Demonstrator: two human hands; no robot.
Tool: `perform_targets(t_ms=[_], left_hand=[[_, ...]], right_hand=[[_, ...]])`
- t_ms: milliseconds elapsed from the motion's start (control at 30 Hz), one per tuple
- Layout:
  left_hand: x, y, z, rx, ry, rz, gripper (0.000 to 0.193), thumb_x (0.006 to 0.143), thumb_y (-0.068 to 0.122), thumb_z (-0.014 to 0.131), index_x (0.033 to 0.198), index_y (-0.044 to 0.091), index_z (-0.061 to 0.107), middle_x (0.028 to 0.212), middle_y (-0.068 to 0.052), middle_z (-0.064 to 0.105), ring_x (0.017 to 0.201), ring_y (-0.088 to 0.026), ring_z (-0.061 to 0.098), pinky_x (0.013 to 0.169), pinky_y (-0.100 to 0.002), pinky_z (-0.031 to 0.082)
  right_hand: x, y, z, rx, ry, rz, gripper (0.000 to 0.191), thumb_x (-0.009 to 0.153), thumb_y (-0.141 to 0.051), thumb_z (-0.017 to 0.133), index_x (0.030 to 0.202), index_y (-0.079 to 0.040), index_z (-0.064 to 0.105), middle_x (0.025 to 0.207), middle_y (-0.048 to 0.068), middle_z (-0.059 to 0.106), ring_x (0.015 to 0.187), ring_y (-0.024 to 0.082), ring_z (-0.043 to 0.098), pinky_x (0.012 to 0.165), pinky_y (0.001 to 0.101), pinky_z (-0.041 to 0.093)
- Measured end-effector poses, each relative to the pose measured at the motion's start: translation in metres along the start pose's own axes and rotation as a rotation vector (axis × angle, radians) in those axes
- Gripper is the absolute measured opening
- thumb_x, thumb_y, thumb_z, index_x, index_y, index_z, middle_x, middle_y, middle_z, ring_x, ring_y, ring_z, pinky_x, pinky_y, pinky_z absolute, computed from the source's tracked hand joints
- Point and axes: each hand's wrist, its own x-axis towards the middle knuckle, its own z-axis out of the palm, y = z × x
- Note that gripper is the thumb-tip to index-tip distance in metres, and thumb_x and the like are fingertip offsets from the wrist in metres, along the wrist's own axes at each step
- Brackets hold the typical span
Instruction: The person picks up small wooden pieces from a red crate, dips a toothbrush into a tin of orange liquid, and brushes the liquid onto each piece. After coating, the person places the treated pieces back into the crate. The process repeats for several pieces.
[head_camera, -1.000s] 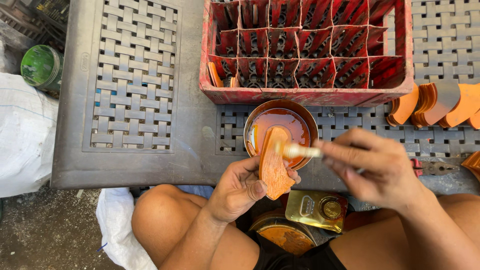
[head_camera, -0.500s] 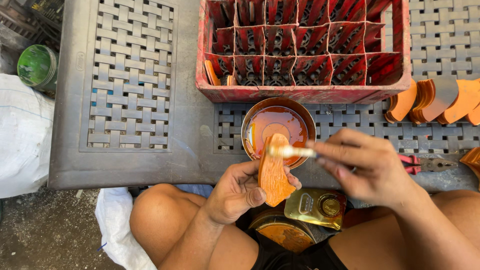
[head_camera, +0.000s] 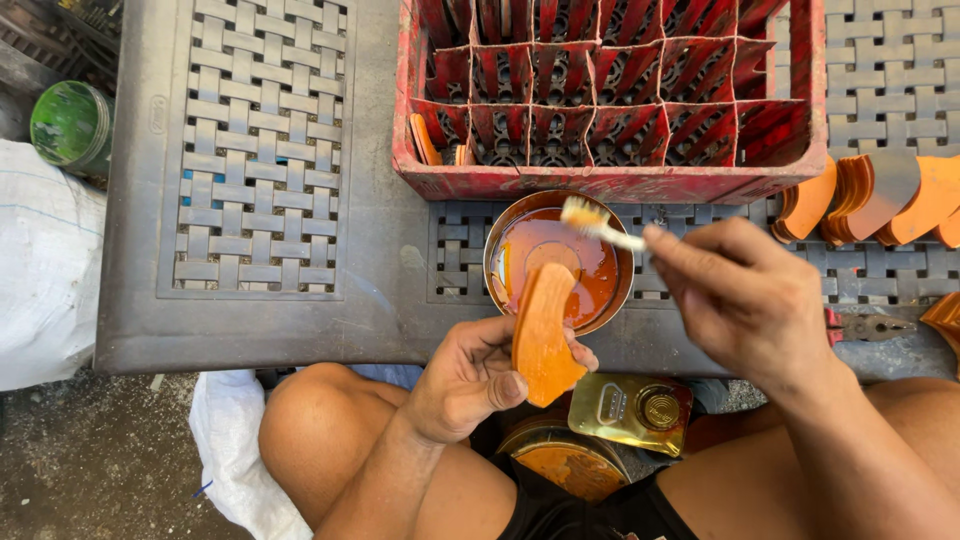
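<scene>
Head view showed the left hand gripping an orange wooden piece at the table's near edge; the right hand pinched a brush over the bowl of orange stain.

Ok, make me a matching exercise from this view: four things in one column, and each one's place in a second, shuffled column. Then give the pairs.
Things
1. orange wooden piece
2. brush
3. red crate
4. green tin

Places
A. off the table's left edge, at the far left
B. in the left hand, over the near rim of the bowl
C. on the table, just behind the bowl
D. in the right hand, bristles over the bowl's far rim

Pairs: 1-B, 2-D, 3-C, 4-A
</scene>
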Motion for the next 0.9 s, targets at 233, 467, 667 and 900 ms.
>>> perform_targets(t_ms=[233,467,667,900], left_hand=[[0.010,0.007,0.009,0.627,0.416,0.090,0.051,0.089,0.018,0.081,0.131,-0.005,0.062,0.124,-0.017,0.068,0.113,-0.024,0.071,0.099,-0.037,0.061],[0.020,0.005,0.011,1.664,0.608,0.332,0.047,0.075,0.012,0.087,0.115,-0.002,0.069,0.117,-0.014,0.072,0.103,-0.032,0.070,0.089,-0.039,0.057],[0.019,-0.001,0.014,1.655,0.564,0.370,0.048,0.075,0.008,0.085,0.118,-0.002,0.066,0.119,-0.015,0.072,0.108,-0.032,0.071,0.094,-0.040,0.058],[0.016,0.001,0.012,1.648,0.547,0.411,0.050,0.076,0.006,0.085,0.120,-0.003,0.065,0.121,-0.015,0.071,0.110,-0.033,0.069,0.095,-0.040,0.058]], right_hand=[[-0.001,-0.004,-0.018,0.041,0.096,0.146,0.029,0.090,0.003,0.075,0.117,-0.007,0.075,0.089,0.008,0.067,0.065,0.013,0.063,0.058,0.0262,0.050],[-0.006,-0.001,-0.009,0.073,-0.214,0.018,0.038,0.081,-0.002,0.074,0.118,-0.012,0.076,0.092,0.006,0.070,0.071,0.016,0.067,0.062,0.0281,0.056],[-0.002,-0.002,0.011,-0.007,-0.294,0.136,0.038,0.082,-0.005,0.077,0.119,-0.015,0.078,0.084,0.007,0.069,0.063,0.020,0.066,0.058,0.0328,0.054],[0.006,-0.001,0.001,0.030,-0.275,0.021,0.044,0.077,-0.003,0.074,0.119,-0.015,0.077,0.087,0.004,0.070,0.064,0.019,0.066,0.057,0.0309,0.054]])
